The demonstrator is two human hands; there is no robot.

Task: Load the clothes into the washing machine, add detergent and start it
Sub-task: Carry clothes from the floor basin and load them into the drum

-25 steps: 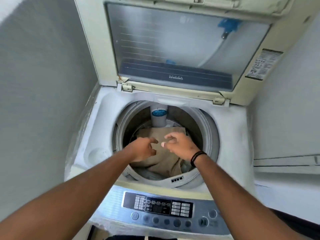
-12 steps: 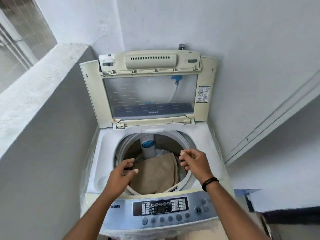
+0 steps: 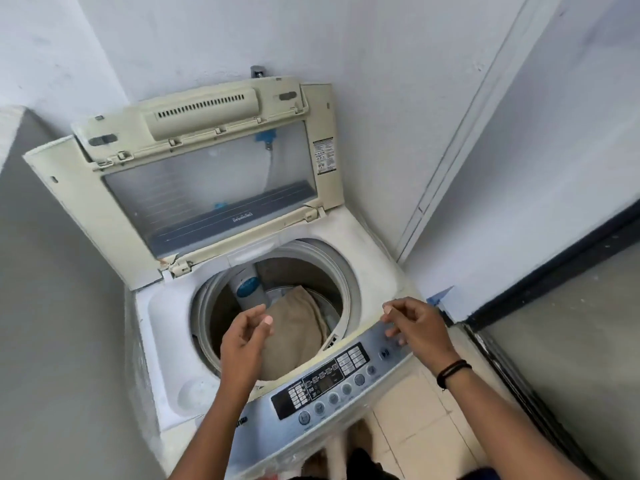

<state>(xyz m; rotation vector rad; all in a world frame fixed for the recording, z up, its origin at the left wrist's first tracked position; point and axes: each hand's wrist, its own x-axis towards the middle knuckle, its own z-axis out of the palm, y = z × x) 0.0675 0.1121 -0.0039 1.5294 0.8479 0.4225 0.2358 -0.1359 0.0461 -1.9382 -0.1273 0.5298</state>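
Grey wall is crowding the washing machine (image 3: 346, 237); lid (image 3: 194, 174) standing open. Left hand (image 3: 247, 336), loosely curled, empty, is hovering over beige clothes (image 3: 294, 323) in the drum. Right hand (image 3: 417, 323), relaxed, empty, is hovering over the control panel (image 3: 329, 382). Tiled floor (image 3: 415, 420) is showing beyond.

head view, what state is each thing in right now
cream top-loading washing machine lid: open, propped upright
round grey drum: uncovered, partly loaded
tan folded garment: lying inside the drum
grey control panel: display dark
left hand: over the drum, fingers loosely curled, empty
right hand: over the panel's right end, empty
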